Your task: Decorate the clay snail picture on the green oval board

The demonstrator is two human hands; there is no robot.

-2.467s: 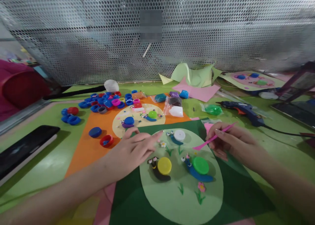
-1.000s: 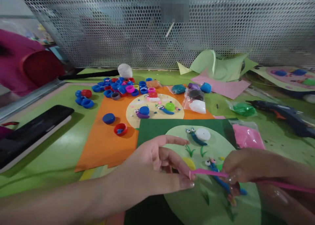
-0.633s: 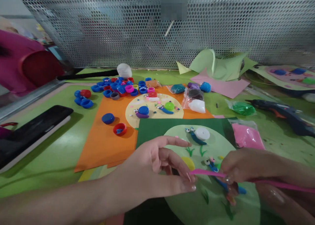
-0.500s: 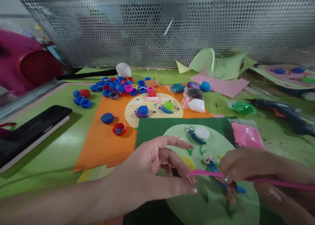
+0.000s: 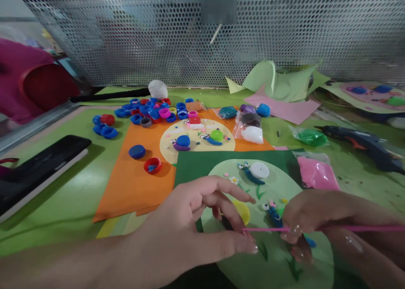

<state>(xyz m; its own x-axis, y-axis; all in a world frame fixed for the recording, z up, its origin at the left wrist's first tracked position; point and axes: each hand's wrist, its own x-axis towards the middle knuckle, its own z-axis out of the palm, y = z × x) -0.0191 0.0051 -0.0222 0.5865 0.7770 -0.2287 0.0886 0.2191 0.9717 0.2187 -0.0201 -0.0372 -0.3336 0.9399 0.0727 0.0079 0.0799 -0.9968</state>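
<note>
My left hand (image 5: pixel 202 221) has its thumb and middle finger pinched at the tip of a thin pink stick (image 5: pixel 265 229), index finger stretched out above. Farther along, my right hand (image 5: pixel 319 213) grips the same stick, whose rear end runs off to the right. Both hands hover over a dark green sheet (image 5: pixel 196 166) bearing a pale green round (image 5: pixel 228 263). On it sit a clay snail with a white cap shell (image 5: pixel 259 170) and a blue clay snail (image 5: pixel 272 215) partly hidden by my right hand. A yellow disc (image 5: pixel 242 213) shows behind my left fingers.
Bottle caps (image 5: pixel 148 109) are heaped behind an orange sheet (image 5: pixel 117 192). Bagged clay, including a pink packet (image 5: pixel 318 173), lies at the back and right. A glue gun (image 5: pixel 363 143) rests far right, a black-and-white device (image 5: pixel 47 166) left. A perforated metal panel (image 5: pixel 142 40) stands behind.
The pink stick has turned so that its thin edge faces me, and its tip sits slightly lower. Both hands have shifted a little; they keep their grip.
</note>
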